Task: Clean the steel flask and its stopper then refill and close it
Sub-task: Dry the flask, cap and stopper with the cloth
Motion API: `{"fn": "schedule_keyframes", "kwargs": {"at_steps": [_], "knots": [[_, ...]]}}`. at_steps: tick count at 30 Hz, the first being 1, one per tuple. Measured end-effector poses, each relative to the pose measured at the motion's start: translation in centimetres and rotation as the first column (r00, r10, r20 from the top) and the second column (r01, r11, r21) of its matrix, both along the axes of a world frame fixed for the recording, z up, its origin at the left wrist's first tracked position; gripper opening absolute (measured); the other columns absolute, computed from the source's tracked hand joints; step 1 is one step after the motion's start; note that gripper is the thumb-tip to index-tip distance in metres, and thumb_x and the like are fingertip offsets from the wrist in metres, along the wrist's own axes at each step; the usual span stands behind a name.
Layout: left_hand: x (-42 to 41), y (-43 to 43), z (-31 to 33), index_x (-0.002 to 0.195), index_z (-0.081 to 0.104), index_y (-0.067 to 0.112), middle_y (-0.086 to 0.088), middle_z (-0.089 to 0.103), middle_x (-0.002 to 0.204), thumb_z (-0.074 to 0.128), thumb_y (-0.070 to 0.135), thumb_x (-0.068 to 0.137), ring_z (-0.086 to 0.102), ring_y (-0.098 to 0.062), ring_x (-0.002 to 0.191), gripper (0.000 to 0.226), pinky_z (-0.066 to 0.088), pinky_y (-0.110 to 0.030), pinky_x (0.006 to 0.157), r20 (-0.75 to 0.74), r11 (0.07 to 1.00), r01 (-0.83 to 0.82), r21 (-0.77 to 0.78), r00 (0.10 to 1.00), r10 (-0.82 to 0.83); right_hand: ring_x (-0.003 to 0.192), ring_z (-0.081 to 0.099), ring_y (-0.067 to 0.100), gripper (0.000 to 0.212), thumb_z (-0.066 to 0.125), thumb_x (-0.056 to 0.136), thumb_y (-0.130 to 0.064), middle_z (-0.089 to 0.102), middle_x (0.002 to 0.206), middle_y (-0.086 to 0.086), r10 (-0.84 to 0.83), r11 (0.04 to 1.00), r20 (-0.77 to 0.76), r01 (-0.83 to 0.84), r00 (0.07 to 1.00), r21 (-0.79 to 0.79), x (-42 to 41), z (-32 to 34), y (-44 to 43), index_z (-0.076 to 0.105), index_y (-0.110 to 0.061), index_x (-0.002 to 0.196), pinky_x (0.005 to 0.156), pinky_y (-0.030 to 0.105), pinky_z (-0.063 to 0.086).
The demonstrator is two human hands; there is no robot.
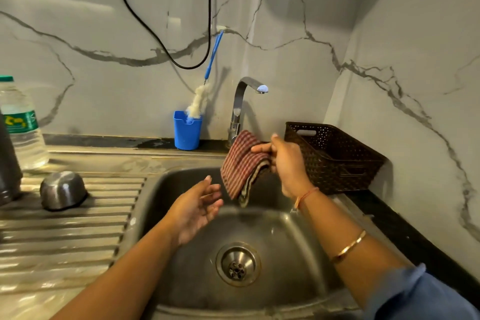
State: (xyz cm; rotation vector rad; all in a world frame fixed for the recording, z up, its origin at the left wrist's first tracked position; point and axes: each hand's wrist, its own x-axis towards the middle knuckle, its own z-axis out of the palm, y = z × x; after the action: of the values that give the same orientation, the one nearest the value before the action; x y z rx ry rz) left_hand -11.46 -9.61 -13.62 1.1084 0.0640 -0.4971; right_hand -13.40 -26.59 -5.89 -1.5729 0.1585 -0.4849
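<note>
My right hand [287, 163] holds up a red-and-white checked cloth [241, 163] above the steel sink [298, 254]; the cloth hangs folded from my fingers. To its left, my left hand [197, 209] hovers empty over the basin, palm up and fingers relaxed. A dark steel flask [7, 163] stands at the far left edge, mostly cut off by the frame. An upturned steel cup [63, 189] rests on the ribbed drainboard [65, 228] beside it.
A clear plastic water bottle [22, 127] stands behind the flask. At the back wall a blue cup [187, 131] holds a bottle brush [202, 96]. The tap [244, 104] runs no water. A dark woven basket [335, 156] sits on the right counter.
</note>
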Motion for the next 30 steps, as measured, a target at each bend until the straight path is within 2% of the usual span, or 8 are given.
{"fn": "schedule_keyframes", "kwargs": {"at_steps": [3,7,9,14,21,24,27,30], "knots": [[-0.2,0.3,0.0,0.117,0.059,0.007,-0.018,0.065,0.116,0.043,0.059,0.090,0.065,-0.029,0.102,0.060,0.053,-0.037,0.079,-0.062,0.987,0.051,-0.154,0.996,-0.061,0.073,0.066,0.016,0.046,0.041,0.100,-0.027,0.072,0.080,0.007,0.031,0.931,0.043,-0.013,0.999,-0.366,-0.6,-1.9,2.2,0.074,-0.009,0.074,0.070,0.024,0.051],[-0.2,0.8,0.1,0.116,0.060,0.003,-0.024,0.069,0.105,0.033,0.067,0.089,0.070,-0.034,0.089,0.075,0.056,-0.043,0.074,-0.100,0.945,0.028,-0.327,0.993,-0.064,0.082,0.068,0.018,0.047,0.043,0.099,-0.031,0.074,0.083,0.007,0.288,0.615,-0.158,-0.309,0.944,-0.725,-1.5,-4.1,4.2,0.075,-0.011,0.072,0.082,0.031,0.051],[-0.1,1.0,0.1,0.111,0.062,0.001,-0.020,0.072,0.087,0.033,0.057,0.095,0.071,-0.027,0.069,0.066,0.058,-0.035,0.059,-0.121,0.938,-0.005,-0.345,0.992,-0.040,0.091,0.067,0.012,0.048,0.043,0.099,-0.030,0.074,0.091,0.006,0.354,0.584,-0.226,-0.403,0.907,-0.704,-1.6,-4.9,4.7,0.073,-0.009,0.069,0.091,0.028,0.048],[0.2,1.0,-0.2,0.118,0.062,0.003,-0.020,0.068,0.102,0.035,0.035,0.098,0.064,-0.030,0.093,0.047,0.050,-0.046,0.086,-0.087,0.938,-0.048,-0.342,0.996,0.019,0.100,0.062,0.008,0.026,0.045,0.099,-0.026,0.069,0.104,-0.003,0.278,0.793,-0.046,-0.256,0.960,-0.553,-0.8,-5.1,3.6,0.070,-0.019,0.095,0.095,0.033,0.049],[0.0,0.5,0.0,0.112,0.062,0.000,-0.018,0.068,0.096,0.037,0.031,0.097,0.065,-0.027,0.085,0.042,0.056,-0.037,0.076,-0.078,0.963,-0.027,-0.270,0.997,0.006,0.137,0.028,0.016,0.069,0.053,0.093,-0.039,0.027,0.152,-0.002,0.255,0.529,-0.165,-0.280,0.953,-0.801,-0.8,-6.5,4.1,0.016,-0.025,0.149,0.112,0.041,0.029],[0.0,0.4,-0.2,0.116,0.060,0.001,-0.019,0.068,0.100,0.036,0.031,0.099,0.067,-0.027,0.086,0.042,0.059,-0.036,0.069,-0.085,0.968,-0.054,-0.246,0.996,0.033,0.132,0.033,0.019,0.062,0.052,0.093,-0.037,0.034,0.145,0.002,0.201,0.481,-0.171,-0.250,0.964,-0.840,-0.6,-7.0,4.5,0.025,-0.022,0.146,0.111,0.044,0.031],[0.3,0.3,-0.4,0.118,0.060,0.001,-0.017,0.068,0.096,0.038,0.031,0.099,0.067,-0.025,0.083,0.041,0.057,-0.037,0.071,-0.074,0.966,-0.095,-0.239,0.994,0.080,0.105,0.049,0.020,0.022,0.056,0.090,-0.029,0.052,0.111,0.003,0.224,0.524,-0.132,-0.233,0.966,-0.819,-0.5,-7.2,4.8,0.051,-0.017,0.108,0.091,0.040,0.045],[0.5,0.4,-0.4,0.100,0.061,0.004,-0.014,0.067,0.083,0.040,0.028,0.099,0.068,-0.022,0.070,0.032,0.054,-0.035,0.063,-0.097,0.969,-0.147,-0.200,0.987,0.130,0.087,0.051,0.020,0.015,0.062,0.087,-0.024,0.052,0.088,-0.001,0.244,0.599,-0.137,-0.261,0.960,-0.757,-0.4,-7.0,4.5,0.048,-0.019,0.083,0.073,0.034,0.043]]}}
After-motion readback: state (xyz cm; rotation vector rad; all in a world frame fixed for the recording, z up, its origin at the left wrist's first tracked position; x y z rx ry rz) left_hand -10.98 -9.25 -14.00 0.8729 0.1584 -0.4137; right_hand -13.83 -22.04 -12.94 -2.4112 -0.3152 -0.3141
